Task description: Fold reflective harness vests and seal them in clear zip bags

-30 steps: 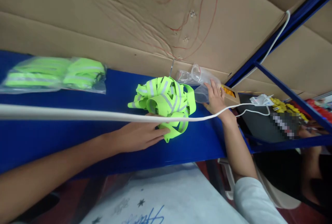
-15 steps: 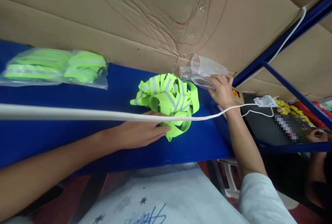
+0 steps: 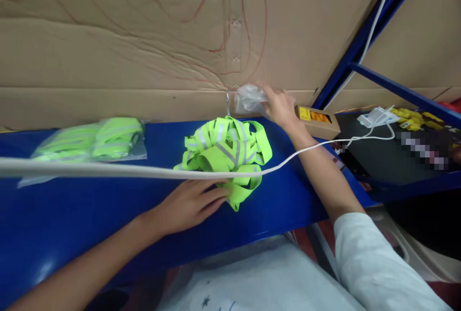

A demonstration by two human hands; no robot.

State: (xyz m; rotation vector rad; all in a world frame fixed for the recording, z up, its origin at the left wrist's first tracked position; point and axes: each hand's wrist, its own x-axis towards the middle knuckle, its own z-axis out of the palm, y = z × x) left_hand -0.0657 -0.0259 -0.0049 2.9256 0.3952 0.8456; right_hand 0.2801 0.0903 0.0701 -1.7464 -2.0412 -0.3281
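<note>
A tangled pile of yellow-green straps with grey reflective stripes (image 3: 230, 145) lies on the blue table (image 3: 144, 205). My left hand (image 3: 194, 203) rests against the near left side of this pile; its fingers point right, partly behind the white cable, and whether they grip a strap cannot be made out. Beyond the pile, at the cardboard wall, my right hand (image 3: 281, 107) has its fingers closed on clear plastic bags (image 3: 250, 98).
At the left lie bagged green straps (image 3: 117, 138). A white cable (image 3: 144, 171) crosses the view in front of the table. At the right stand a cardboard box with orange contents (image 3: 319, 121), a white adapter (image 3: 378, 117) and a blue frame bar (image 3: 403, 91).
The camera view has shifted. My right hand has drawn closer to the clear bags, which look more bunched up. My left hand stays beside the strap pile.
</note>
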